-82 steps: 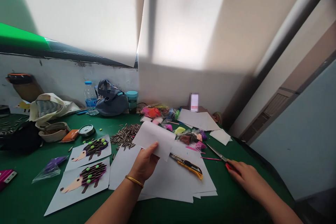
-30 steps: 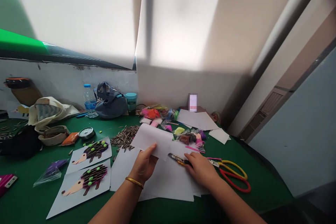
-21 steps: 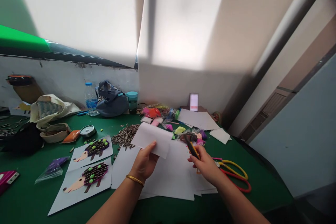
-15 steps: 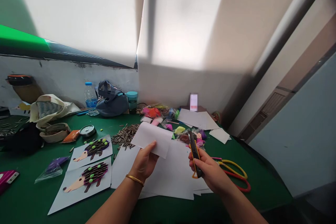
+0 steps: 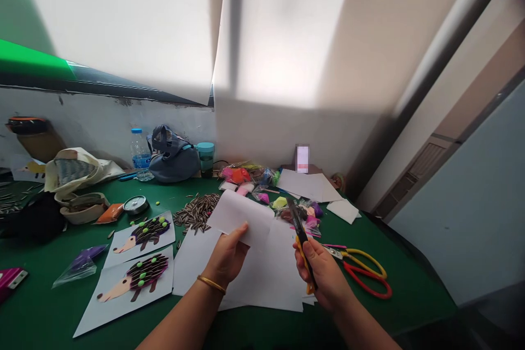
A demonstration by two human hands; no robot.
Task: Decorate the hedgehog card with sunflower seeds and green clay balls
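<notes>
A small white paper (image 5: 241, 214), its top edge curled, is pinched in my left hand (image 5: 229, 254), thumb on top. My right hand (image 5: 322, 268) is wrapped round a yellow and black utility knife (image 5: 302, 238), which points up and away. Under both hands lie larger white sheets (image 5: 266, 279). Scissors with yellow and red handles (image 5: 365, 272) rest just right of my right hand. Behind the held paper is a pile of striped seeds (image 5: 197, 212). Two hedgehog pictures (image 5: 135, 284) lie to the left.
Bags of coloured clay (image 5: 241, 175), more white paper (image 5: 301, 185) and a propped phone (image 5: 302, 159) stand at the back. Further left are a blue bag (image 5: 174, 161), a water bottle (image 5: 140, 156), a round tin (image 5: 135, 205) and a purple packet (image 5: 84, 260) on the green table (image 5: 410, 279).
My right hand has turned the knife so it leans further left, and has lowered slightly. More of the scissors shows. The small paper has shifted slightly right in my left hand.
</notes>
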